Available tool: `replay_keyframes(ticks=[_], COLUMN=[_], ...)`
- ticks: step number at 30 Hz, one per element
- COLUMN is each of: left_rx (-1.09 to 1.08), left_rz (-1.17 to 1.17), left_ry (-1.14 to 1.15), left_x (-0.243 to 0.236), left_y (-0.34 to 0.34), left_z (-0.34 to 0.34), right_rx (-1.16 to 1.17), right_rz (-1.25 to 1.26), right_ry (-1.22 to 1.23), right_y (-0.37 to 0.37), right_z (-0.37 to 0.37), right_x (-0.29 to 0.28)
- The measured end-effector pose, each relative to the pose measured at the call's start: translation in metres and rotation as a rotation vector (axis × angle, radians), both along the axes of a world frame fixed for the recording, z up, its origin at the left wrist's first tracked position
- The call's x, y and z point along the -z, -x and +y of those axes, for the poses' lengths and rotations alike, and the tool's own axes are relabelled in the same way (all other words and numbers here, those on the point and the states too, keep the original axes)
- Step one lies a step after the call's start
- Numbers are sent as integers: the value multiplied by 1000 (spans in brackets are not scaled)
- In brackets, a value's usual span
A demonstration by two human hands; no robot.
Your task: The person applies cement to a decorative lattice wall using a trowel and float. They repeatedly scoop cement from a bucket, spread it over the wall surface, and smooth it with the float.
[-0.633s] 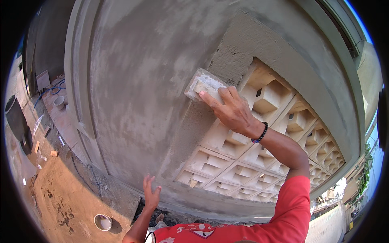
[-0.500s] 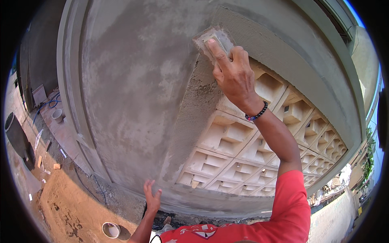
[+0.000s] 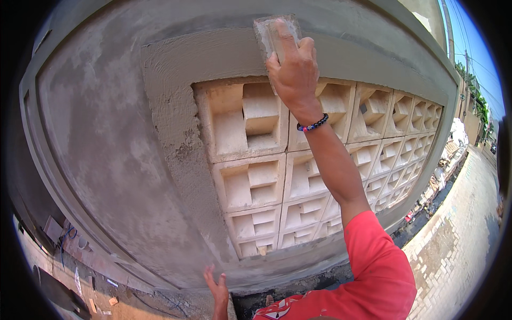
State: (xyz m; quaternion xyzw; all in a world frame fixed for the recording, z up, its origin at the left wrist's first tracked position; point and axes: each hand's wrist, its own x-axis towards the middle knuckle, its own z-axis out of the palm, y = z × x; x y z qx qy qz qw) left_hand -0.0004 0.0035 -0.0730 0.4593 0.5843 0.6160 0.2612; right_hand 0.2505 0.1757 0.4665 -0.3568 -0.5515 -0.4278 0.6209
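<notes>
A rectangular plastering float [image 3: 262, 33], smeared with grey mortar, lies flat against the wet plaster band [image 3: 218, 57] above the ventilation blocks. My right hand [image 3: 294, 72] is closed round its handle, with the index finger stretched along it. A beaded bracelet circles that wrist. Pale, hollow ventilation blocks [image 3: 255, 184] fill the wall opening below and to the right of the float. Down by the foot of the wall, my left hand [image 3: 217, 287] is empty, its fingers apart. Whether those fingertips touch the plaster cannot be made out.
A smooth grey wall panel [image 3: 101, 117] with a raised frame spreads to the left. Lower left are a dark cylinder [image 3: 58, 290], a blue hose [image 3: 64, 248] and scattered scraps. A paved lane [image 3: 453, 245] runs along the right, beside a strip of rubble.
My right hand has moved the float rightward along the band above the blocks. The view has swung right, bringing more of the lane in. My left hand stays low and open.
</notes>
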Motion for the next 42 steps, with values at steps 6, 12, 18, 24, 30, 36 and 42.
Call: replay_keyframes(ticks=[6, 12, 18, 24, 30, 36, 42], left_rx=[57, 119, 164, 186, 212, 185, 234], left_rz=[-19, 62, 114, 270, 328, 443, 178], left_ry=[6, 9, 17, 416, 360, 194, 101], left_x=[-18, -27, -35, -54, -68, -17, -59], left_y=[-26, -64, -109, -143, -195, -187, -235], left_z=[17, 36, 43, 30, 31, 53, 44], right_rx=[71, 110, 145, 156, 243, 433, -250], right_rz=[140, 227, 302, 373, 420, 572, 767], right_ry=[-11, -43, -22, -39, -14, -74, 74], right_y=[-116, -229, -322, -426, -538, -684, -682], right_z=[7, 11, 11, 26, 31, 36, 21], right_x=[6, 7, 6, 4, 7, 17, 16])
